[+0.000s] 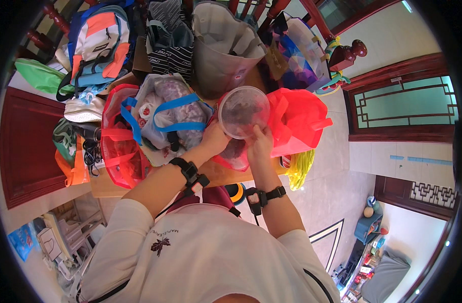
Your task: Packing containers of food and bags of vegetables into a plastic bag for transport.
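Note:
My right hand (259, 142) holds the near edge of a round translucent plastic container or lid (244, 112), thumb on top. Beside its left edge is my left hand (215, 139); its fingertips are partly hidden, so whether it grips the rim or the bag behind cannot be told. Beneath both hands lies a red bag with dark contents (234, 153). Against the right of the round piece stands a red non-woven bag (297, 121). To the left, a tote with blue handles (183, 126) holds filled plastic bags.
A red mesh-like bag (121, 151) sits at the left on the wooden table (223, 175). Behind stand a backpack (98, 45), a striped bag (170, 62), a tall grey bag (227, 72) and a colourful gift bag (302, 57). A yellow plastic bag (301, 169) hangs at the right edge.

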`<state>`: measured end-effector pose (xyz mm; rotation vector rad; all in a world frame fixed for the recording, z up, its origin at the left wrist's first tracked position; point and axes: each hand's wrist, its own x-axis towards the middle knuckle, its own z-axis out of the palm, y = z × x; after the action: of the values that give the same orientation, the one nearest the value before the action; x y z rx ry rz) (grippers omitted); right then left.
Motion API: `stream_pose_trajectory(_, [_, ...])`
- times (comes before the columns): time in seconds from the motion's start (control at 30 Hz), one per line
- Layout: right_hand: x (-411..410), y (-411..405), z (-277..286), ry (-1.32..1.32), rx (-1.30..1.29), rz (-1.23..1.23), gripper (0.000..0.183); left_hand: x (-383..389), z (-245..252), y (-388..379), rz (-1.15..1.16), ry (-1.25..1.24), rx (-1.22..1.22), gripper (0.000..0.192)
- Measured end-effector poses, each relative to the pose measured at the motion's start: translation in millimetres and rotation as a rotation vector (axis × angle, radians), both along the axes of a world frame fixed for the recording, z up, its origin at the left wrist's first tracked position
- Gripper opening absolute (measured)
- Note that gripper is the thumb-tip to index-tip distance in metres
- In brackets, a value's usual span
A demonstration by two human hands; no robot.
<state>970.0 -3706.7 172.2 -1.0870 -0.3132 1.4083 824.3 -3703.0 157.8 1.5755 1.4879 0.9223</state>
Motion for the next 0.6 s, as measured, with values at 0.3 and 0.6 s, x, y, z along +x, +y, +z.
stream_pose_trajectory(0.3, [3, -4, 5, 0.072, 0.036, -0.032, 0.019, -10, 6, 8, -0.076, -0.14, -0.187, 0.03])
stream_pose_trajectory(0.6, [9, 18, 13, -0.317, -0.075, 0.065, 0.02, -15, 8, 8, -0.108, -0.056, -0.288, 0.025])
